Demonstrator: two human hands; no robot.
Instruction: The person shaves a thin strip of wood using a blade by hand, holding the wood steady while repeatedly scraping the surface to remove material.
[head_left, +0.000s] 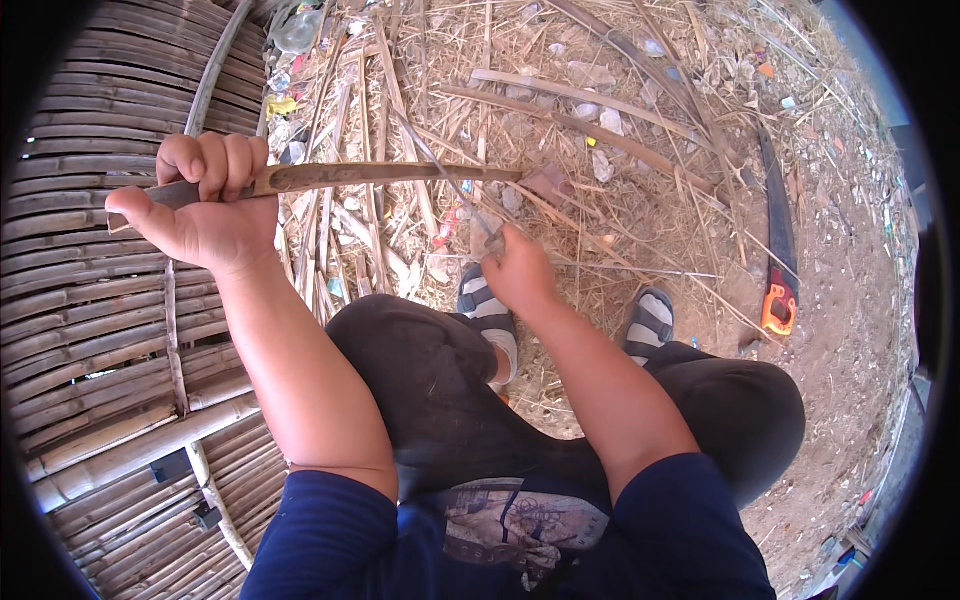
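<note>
My left hand (215, 205), palm up, is closed around the dark end of a long bamboo strip (370, 174). The strip reaches across to the right, held roughly level above the ground. In my right hand (520, 272) is a knife (447, 170) with a long, narrow grey blade, gripped at its near end. Its blade slants up and to the left, crossing the strip towards the strip's far end. Whether the edge touches the bamboo I cannot tell. My fingers hide the knife's handle.
A handsaw (779, 240) with an orange handle lies on the ground at the right. Several bamboo strips (600, 105) and shavings are scattered ahead, among stones and litter. A bamboo slat wall (90, 230) stands close on the left. My sandalled feet are below my hands.
</note>
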